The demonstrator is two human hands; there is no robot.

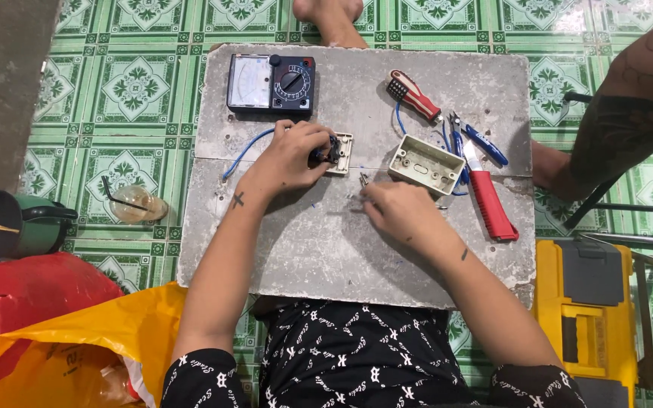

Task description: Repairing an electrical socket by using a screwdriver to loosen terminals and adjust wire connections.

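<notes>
Right hand (400, 212) over a half-hidden small screw (363, 180)

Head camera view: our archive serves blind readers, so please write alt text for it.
A seated person's left hand grips a switch plate on a grey slab while the right hand pinches a small screw. Nearby lie an open wall box, multimeter and red-handled knife.

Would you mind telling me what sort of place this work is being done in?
Probably a home floor used as a makeshift electrical workbench: green patterned tiles, a grey slab across the lap, a multimeter and a yellow toolbox.
</notes>
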